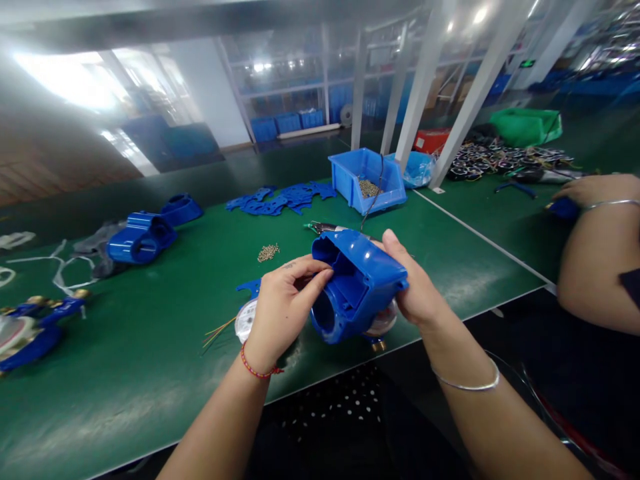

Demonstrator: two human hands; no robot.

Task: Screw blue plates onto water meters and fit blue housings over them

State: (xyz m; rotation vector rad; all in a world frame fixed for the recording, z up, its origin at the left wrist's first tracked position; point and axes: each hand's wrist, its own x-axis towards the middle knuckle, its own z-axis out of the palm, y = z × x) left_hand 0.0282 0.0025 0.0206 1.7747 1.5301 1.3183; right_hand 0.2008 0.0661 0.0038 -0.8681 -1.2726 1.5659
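A hollow blue plastic housing, with a round hole low on its left side, is tilted above the green table. My right hand is closed around its right side, thumb uppermost. At the housing's open left edge, the thumb and fingertips of my left hand are pinched together; whatever they hold is too small or hidden. Partly behind my left hand lies a white round part with thin coloured wires. Below the housing, a clear round part with a brass fitting shows in part.
A pile of small screws and a dark power screwdriver lie beyond my hands. Further back are flat blue plastic pieces and a blue bin. Blue housings stand left. A co-worker's arm is at right.
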